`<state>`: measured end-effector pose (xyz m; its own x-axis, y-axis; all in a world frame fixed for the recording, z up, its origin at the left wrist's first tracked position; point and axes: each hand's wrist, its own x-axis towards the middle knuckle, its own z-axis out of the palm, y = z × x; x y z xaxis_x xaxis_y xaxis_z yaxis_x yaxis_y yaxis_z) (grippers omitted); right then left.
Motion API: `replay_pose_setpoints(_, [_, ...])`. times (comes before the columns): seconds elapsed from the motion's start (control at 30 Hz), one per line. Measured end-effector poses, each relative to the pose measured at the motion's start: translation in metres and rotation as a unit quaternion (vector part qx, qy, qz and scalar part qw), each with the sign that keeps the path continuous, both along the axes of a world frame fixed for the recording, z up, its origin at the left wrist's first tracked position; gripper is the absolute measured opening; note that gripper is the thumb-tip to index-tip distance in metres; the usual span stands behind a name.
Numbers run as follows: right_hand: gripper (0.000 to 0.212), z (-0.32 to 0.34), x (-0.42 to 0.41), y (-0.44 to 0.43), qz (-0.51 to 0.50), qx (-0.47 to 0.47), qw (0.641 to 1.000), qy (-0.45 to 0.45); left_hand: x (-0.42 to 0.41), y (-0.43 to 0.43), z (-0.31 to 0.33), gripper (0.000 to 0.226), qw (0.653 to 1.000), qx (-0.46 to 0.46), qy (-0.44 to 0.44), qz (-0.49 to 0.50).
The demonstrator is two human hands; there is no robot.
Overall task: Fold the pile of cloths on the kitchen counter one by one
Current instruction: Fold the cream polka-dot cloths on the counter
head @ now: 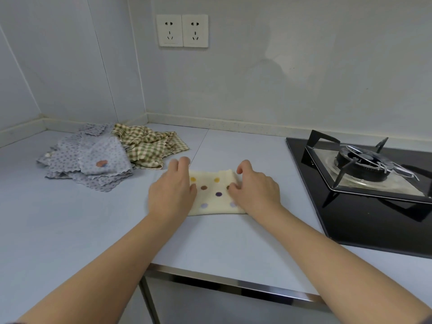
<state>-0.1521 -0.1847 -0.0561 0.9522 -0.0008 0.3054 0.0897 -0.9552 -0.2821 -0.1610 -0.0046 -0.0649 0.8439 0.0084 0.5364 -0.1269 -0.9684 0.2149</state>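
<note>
Dotted cloth [214, 195] lies flat on the table [93, 230], centre of view, between the two hands and partly under both. It is a short, wide rectangle. Near edge straight, far right corner lifted slightly.

Left hand [173, 190]: palm down over the cloth's left end, thumb on the fabric, fingers reaching past the far edge with tips bent. Blurred, so I cannot tell whether it pinches the edge or only presses.

Right hand [256, 190]: on the right end, fingers curled, thumb and fingers pinching the raised edge of the fabric.

Pile [105, 157] sits further back on the left, apart from the dotted cloth and just beyond the left fingertips. It holds crumpled blue-grey flowered cloths [77, 160] with scalloped edges, one carrying a small orange patch. A green checked cloth [149, 146] is bunched against their right side.

Gas hob [364, 174] is to the right, near the right hand but not touching it. It has a black glass surface, a black metal pan support over a round burner and a shiny tray beneath.

Two white sockets [182, 30] are on the wall [304, 78] behind.

Materials: the dotted cloth is cream with a soft nap and yellow, brown, purple and lilac dots. The table is smooth and pale blue-grey, with a metal trim [233, 286] along the front edge.
</note>
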Motion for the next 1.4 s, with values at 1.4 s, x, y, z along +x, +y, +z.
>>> replay_pose_setpoints(1.4, [0.036, -0.005, 0.011, -0.027, 0.228, 0.22, 0.948, 0.003, 0.001, 0.01, -0.01, 0.016, 0.976, -0.061, 0.014, -0.209])
